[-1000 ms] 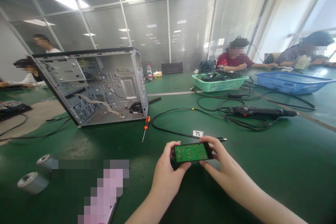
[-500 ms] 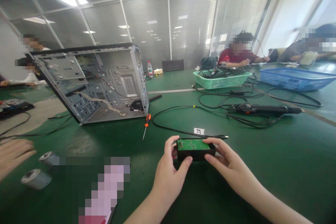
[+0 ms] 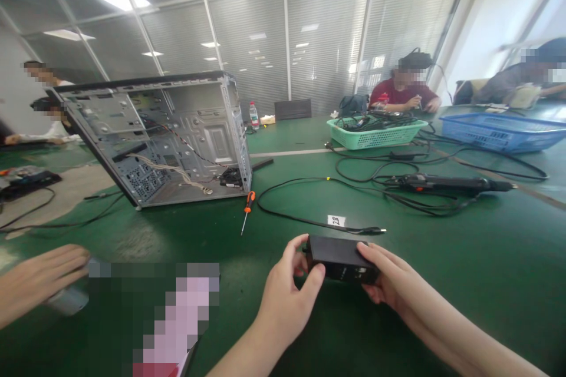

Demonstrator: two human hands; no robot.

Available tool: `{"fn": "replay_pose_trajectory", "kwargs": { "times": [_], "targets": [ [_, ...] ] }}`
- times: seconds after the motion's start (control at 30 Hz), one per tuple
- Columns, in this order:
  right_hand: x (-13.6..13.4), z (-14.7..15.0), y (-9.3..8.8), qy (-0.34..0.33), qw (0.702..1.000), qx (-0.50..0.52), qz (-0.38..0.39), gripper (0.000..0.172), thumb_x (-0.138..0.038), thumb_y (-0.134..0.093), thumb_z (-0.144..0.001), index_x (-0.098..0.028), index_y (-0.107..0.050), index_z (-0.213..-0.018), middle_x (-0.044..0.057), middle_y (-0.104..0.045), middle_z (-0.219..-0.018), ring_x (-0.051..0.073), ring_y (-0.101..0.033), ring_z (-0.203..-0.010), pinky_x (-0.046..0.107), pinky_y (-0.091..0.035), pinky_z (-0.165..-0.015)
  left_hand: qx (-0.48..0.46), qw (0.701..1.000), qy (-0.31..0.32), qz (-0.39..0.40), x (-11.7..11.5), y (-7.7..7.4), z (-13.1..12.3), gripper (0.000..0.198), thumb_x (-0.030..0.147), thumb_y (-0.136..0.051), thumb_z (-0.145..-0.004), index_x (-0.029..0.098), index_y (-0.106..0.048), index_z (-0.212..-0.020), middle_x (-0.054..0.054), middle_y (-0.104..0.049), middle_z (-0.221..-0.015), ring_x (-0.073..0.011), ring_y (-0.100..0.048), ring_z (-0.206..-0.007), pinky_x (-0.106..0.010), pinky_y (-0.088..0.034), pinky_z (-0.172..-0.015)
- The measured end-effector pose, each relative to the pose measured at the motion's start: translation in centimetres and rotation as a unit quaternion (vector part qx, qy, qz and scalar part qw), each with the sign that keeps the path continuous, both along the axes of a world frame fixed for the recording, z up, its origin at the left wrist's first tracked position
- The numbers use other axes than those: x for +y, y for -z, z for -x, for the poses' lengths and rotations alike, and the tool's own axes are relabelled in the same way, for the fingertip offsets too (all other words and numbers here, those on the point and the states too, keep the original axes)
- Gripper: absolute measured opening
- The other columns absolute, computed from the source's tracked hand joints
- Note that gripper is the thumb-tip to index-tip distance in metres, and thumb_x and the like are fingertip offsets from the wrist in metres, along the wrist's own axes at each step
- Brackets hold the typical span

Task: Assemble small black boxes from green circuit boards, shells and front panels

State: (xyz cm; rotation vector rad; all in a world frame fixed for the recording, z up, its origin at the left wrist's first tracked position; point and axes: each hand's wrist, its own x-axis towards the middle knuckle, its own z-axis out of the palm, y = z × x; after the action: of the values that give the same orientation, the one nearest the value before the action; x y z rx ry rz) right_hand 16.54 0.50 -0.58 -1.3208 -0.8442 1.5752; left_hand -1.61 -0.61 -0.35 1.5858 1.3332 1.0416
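Note:
Between my two hands is a black electronics box (image 3: 340,252), held above the green table. Its plain black faces now show, with small white print on the lower one; the green circuit board inside is hidden. My left hand (image 3: 289,283) grips the left end, thumb on the near side and fingers behind. At the right end, my right hand (image 3: 384,274) has its fingers closed around the box. Just beyond lie a black cable (image 3: 309,224) and a white paper tag (image 3: 336,220) marked 28. An orange-handled screwdriver (image 3: 249,206) rests farther left.
An open computer case (image 3: 190,135) stands at the left. Behind on the right are a green basket (image 3: 375,138) of cables, a blue basket (image 3: 499,135) and a black electric screwdriver (image 3: 455,184). Another person's hand (image 3: 48,274) covers metal cylinders (image 3: 71,299) at the near left.
My hands have turned the box over, so the circuit board has gone out of sight and printed black faces show. The other person's hand at left has moved right, over the cylinders.

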Motion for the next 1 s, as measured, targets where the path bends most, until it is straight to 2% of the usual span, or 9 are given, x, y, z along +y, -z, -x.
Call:
{"fn": "replay_pose_trajectory", "kwargs": {
  "times": [0.1, 0.2, 0.3, 0.47, 0.63, 0.83, 1.0],
  "targets": [
    [-0.2, 0.2, -0.8, 0.019, 0.992, 0.051, 0.118, 0.025, -0.040, -0.047, -0.092, -0.016, -0.045, -0.089, -0.003, -0.043, -0.052, 0.006, -0.040, -0.037, 0.012, -0.028, -0.034, -0.059, 0.997, 0.031, 0.038, 0.1, 0.0, 0.0, 0.046, 0.042, -0.049, -0.086, 0.017, -0.050, -0.124, -0.005, -0.064, -0.086, -0.0186, -0.058, -0.076, -0.030, -0.045, -0.070],
    [-0.8, 0.4, -1.9, 0.003, 0.980, 0.115, 0.162, 0.024, -0.039, -0.047, -0.094, -0.016, -0.044, -0.090, -0.003, -0.045, -0.056, 0.006, -0.041, -0.039, 0.011, -0.029, -0.035, -0.093, 0.994, 0.039, 0.051, 0.3, -0.2, 0.0, 0.045, 0.051, -0.047, -0.086, 0.017, -0.056, -0.114, -0.006, -0.064, -0.091, -0.0197, -0.058, -0.082, -0.030, -0.045, -0.073],
    [-1.3, 0.6, -2.7, -0.032, 0.968, 0.156, 0.196, 0.027, -0.042, -0.041, -0.096, -0.017, -0.041, -0.085, -0.003, -0.043, -0.054, 0.006, -0.039, -0.037, 0.012, -0.025, -0.035, -0.092, 0.994, 0.011, 0.064, 0.5, -0.4, 0.1, 0.050, 0.061, -0.042, -0.084, 0.018, -0.059, -0.103, -0.006, -0.063, -0.091, -0.0202, -0.056, -0.084, -0.030, -0.044, -0.075],
    [-1.7, 0.4, -2.6, -0.098, 0.952, 0.202, 0.209, 0.037, -0.049, -0.034, -0.097, -0.017, -0.038, -0.079, -0.002, -0.044, -0.055, 0.006, -0.038, -0.038, 0.012, -0.022, -0.036, -0.127, 0.988, 0.009, 0.089, 0.8, 0.3, 0.2, 0.062, 0.073, -0.036, -0.079, 0.017, -0.058, -0.090, -0.006, -0.060, -0.086, -0.0195, -0.054, -0.080, -0.028, -0.045, -0.070],
    [-1.5, 0.4, -1.8, -0.128, 0.942, 0.230, 0.207, 0.043, -0.052, -0.028, -0.097, -0.017, -0.037, -0.074, -0.002, -0.040, -0.050, 0.007, -0.036, -0.035, 0.013, -0.018, -0.037, -0.164, 0.979, 0.035, 0.114, 1.2, 1.0, 0.2, 0.063, 0.073, -0.039, -0.077, 0.015, -0.058, -0.088, -0.006, -0.061, -0.085, -0.0190, -0.055, -0.079, -0.028, -0.044, -0.067],
    [-1.8, 0.7, -2.3, -0.158, 0.938, 0.225, 0.212, 0.052, -0.052, -0.011, -0.099, -0.017, -0.037, -0.071, -0.003, -0.033, -0.044, 0.007, -0.031, -0.031, 0.014, -0.015, -0.036, -0.142, 0.981, 0.055, 0.120, 0.8, 0.6, 0.1, 0.064, 0.071, -0.029, -0.081, 0.015, -0.058, -0.075, -0.002, -0.058, -0.061, -0.0158, -0.054, -0.059, -0.027, -0.043, -0.059],
    [-1.9, 0.7, -2.8, -0.187, 0.935, 0.217, 0.210, 0.054, -0.052, -0.007, -0.099, -0.016, -0.036, -0.071, -0.003, -0.033, -0.045, 0.006, -0.031, -0.031, 0.013, -0.016, -0.036, -0.120, 0.983, 0.041, 0.130, 0.5, 0.5, 0.1, 0.067, 0.071, -0.021, -0.083, 0.016, -0.054, -0.061, 0.000, -0.052, -0.050, -0.0138, -0.050, -0.050, -0.026, -0.041, -0.052]
  ]
}}
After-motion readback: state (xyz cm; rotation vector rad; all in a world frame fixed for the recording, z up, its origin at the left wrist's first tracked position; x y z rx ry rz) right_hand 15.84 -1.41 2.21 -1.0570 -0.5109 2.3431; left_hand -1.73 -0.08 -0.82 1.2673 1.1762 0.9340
